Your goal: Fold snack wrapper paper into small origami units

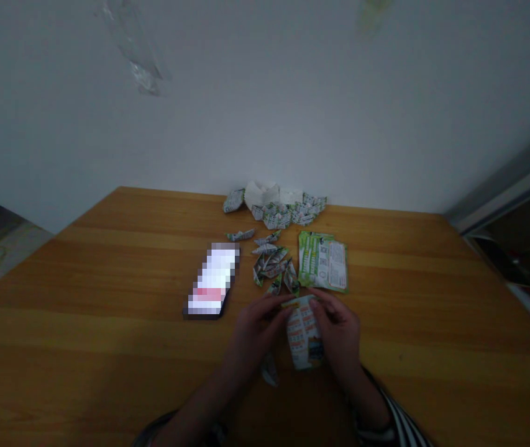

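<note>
Between my two hands is a printed paper sheet, pale with orange and dark text and a small dark picture. My left hand pinches its upper left edge. On the other side, my right hand grips the upper right edge. A folded paper piece lies on the table below my left hand, partly hidden by it. Just beyond my hands sits a group of small folded paper pieces. To their right rests a stack of flat green-and-white printed sheets.
A phone with a lit, blurred screen lies left of the folded pieces. Crumpled papers and white tissue sit at the back against the wall. The wooden table ends at left and right edges.
</note>
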Motion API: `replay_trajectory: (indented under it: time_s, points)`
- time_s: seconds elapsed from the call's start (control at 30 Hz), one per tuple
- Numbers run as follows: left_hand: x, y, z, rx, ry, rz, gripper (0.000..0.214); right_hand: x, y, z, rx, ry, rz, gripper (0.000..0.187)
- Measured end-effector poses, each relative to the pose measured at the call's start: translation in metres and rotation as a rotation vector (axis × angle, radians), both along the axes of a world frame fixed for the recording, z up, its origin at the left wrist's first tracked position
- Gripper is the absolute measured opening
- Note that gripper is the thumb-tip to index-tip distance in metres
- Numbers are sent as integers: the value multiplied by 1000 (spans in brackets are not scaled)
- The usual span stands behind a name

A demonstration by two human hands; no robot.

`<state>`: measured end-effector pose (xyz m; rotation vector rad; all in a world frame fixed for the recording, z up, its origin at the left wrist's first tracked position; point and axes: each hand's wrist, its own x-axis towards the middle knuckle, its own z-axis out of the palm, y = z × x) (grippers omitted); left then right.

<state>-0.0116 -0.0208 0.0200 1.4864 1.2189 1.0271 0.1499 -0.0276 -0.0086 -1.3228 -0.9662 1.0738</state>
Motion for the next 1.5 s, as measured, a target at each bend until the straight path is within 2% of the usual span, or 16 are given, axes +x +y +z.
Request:
replay_trajectory:
  time_s: [0.13, 0.27, 0.37, 0.53, 0.7, 0.97, 1.1, 1.23, 1.5]
  points:
    - [-1, 2, -2, -35, 10, -12, 23, -2, -2, -2, -10, 4, 58, 29]
    - [0, 1, -1, -16, 41, -10, 20, -6, -6, -2, 64, -111, 135, 25]
    - [2, -1, -1, 7, 54, 29, 16, -8, -8, -1, 114, -177, 137, 24]
    - [2, -2, -2, 78, 46, 132, 15, -9, -10, -2, 201, -294, 93, 32]
    - [0, -2, -2, 160, 25, 221, 21, -9, -11, -3, 314, -390, 122, 26]
    - [-1, -1, -1, 224, 57, 216, 19, -11, -10, -2, 321, -389, 106, 32]
    - [0, -2, 2, 197, 81, 199, 18, -11, -10, 0, 302, -376, 142, 26]
    - [1, -3, 0, 154, 93, 147, 18, -12, -11, 0, 249, -337, 134, 30]
    - [2, -2, -1, 118, 68, 116, 19, -11, -10, -2, 239, -305, 136, 29]
